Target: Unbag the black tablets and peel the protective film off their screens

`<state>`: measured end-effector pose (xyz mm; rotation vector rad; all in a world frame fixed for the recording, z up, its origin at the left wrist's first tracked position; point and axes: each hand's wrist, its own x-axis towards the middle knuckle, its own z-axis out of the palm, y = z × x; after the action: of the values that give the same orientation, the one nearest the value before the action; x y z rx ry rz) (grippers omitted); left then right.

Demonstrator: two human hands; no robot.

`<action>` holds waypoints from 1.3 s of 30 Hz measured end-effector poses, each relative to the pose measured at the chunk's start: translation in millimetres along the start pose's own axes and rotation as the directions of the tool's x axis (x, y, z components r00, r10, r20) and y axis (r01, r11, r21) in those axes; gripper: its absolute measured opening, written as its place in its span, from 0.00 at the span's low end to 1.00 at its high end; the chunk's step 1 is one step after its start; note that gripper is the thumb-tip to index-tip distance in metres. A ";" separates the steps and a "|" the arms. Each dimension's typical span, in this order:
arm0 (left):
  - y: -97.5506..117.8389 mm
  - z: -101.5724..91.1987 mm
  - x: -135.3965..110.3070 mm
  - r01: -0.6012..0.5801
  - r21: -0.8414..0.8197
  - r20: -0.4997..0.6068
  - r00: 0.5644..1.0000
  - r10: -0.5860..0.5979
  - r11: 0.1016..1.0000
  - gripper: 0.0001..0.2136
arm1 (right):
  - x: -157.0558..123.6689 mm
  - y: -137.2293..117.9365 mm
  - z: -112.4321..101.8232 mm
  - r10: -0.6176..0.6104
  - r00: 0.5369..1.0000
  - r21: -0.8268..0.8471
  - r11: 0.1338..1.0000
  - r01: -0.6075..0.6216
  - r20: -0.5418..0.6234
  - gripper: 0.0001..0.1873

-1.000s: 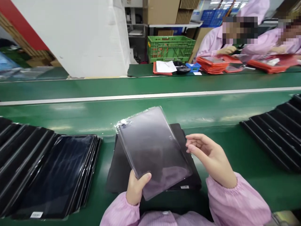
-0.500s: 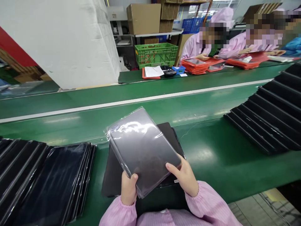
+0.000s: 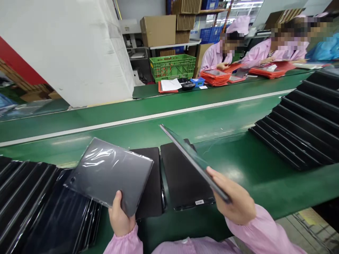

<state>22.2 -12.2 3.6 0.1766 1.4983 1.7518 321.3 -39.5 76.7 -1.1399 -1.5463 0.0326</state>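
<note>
Pinching a wrapped tablet (image 3: 108,169) near its lower edge, the left hand (image 3: 120,219) lays its thumb on top, probably for steadiness; the right hand (image 3: 237,201) grips a second tablet (image 3: 196,165), tilted edge-on, black panels (image 3: 182,181) below its fingers.

My view's edges cut the left stack (image 3: 29,201) and right stack (image 3: 309,121). I cannot read the label (image 3: 199,202). A tablet (image 3: 112,173) hides fingers of the left hand (image 3: 119,218).
</note>
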 end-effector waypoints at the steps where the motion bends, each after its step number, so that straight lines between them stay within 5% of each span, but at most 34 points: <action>1: -1.6 0.6 0.4 -0.022 -0.041 -0.006 1.000 0.022 0.999 0.15 | 1.1 2.2 1.6 -0.179 0.974 -0.015 0.983 0.183 0.135 0.27; 4: -5.7 1.6 -0.9 -0.062 -0.135 -0.011 0.998 0.061 0.989 0.13 | 7.3 11.0 13.4 -0.476 0.834 -0.065 0.857 0.511 0.278 0.33; 7: -6.9 2.2 -3.1 -0.038 -0.212 -0.016 0.999 0.036 0.977 0.10 | 4.2 17.3 30.0 -0.494 0.771 -0.128 0.803 0.582 0.402 0.29; 12: -4.4 5.6 -3.9 0.020 -0.275 -0.018 0.999 -0.026 0.961 0.07 | -26.3 16.7 57.0 -0.493 0.564 -0.096 0.691 0.717 0.663 0.20; 14: -4.9 6.3 -2.9 -0.002 -0.264 -0.021 1.000 -0.003 0.964 0.07 | -37.7 16.0 65.8 -0.481 0.548 -0.102 0.682 0.725 0.684 0.20; 22: -4.8 4.6 -4.0 -0.008 -0.115 0.017 1.000 0.010 0.993 0.16 | -39.6 17.2 65.9 -0.415 0.515 -0.007 0.774 0.633 0.751 0.23; 28: -5.6 0.5 -5.6 0.049 -0.042 0.097 0.994 -0.045 0.998 0.26 | -0.5 9.8 39.7 -0.212 0.449 0.162 0.976 0.149 0.868 0.26; 30: -12.3 -5.1 -0.4 0.033 -0.005 0.137 0.990 -0.032 0.999 0.28 | 19.0 8.2 37.3 -0.138 0.480 0.156 0.988 0.002 0.866 0.23; 35: -30.3 -18.4 6.7 -0.046 0.107 0.220 0.975 0.021 0.993 0.29 | 55.7 -0.1 62.2 0.169 0.732 0.057 0.961 -0.272 0.660 0.13; 39: -31.9 -15.2 -6.6 -0.138 0.159 0.211 0.972 0.103 0.978 0.26 | 61.7 -14.9 94.4 0.248 0.790 0.149 0.909 -0.390 0.561 0.13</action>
<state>33.0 -29.0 -26.2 0.5299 1.5149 1.6418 247.3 44.1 98.7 -1.2305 -1.7367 0.8286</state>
